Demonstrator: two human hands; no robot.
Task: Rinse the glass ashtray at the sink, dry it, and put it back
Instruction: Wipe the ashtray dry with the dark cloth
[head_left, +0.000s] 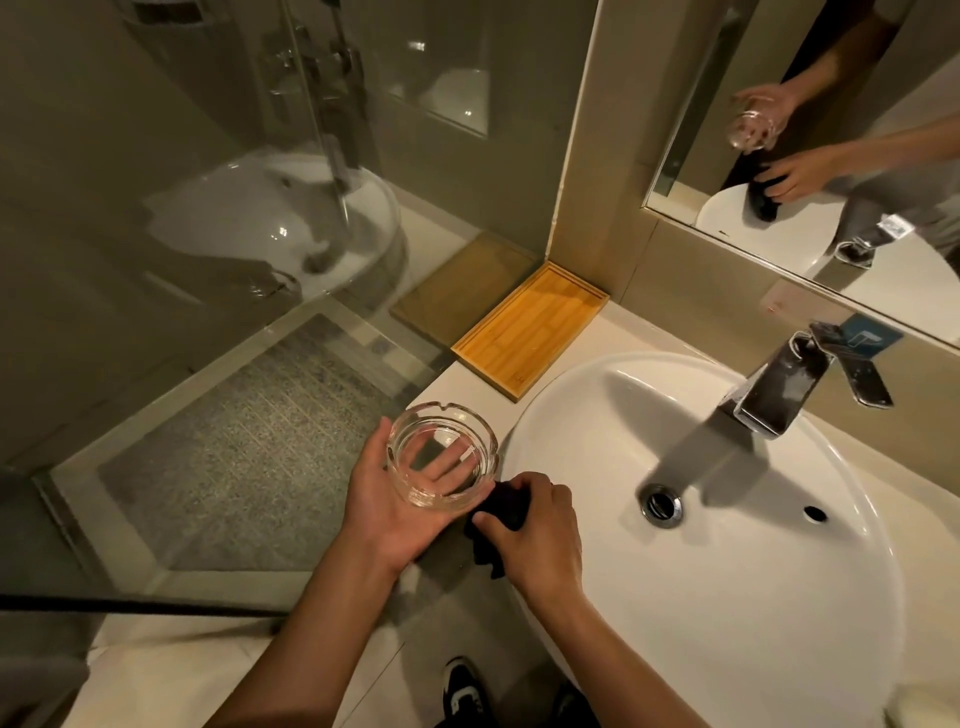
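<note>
A round clear glass ashtray (441, 457) with notches in its rim rests upright in the palm of my left hand (384, 504), held over the counter just left of the sink. My right hand (535, 535) is closed around a dark cloth (501, 512) beside the ashtray, touching its lower right side. The white oval sink (779, 597) lies to the right, its basin dry-looking, with a chrome drain (661, 505). The chrome faucet (779, 387) stands at the back with no water running.
A bamboo tray (530, 332) sits on the pale counter (467, 400) in the back corner. A glass shower partition (208, 260) borders the counter on the left. A wall mirror (831, 156) hangs behind the sink. Shoes (462, 696) show below.
</note>
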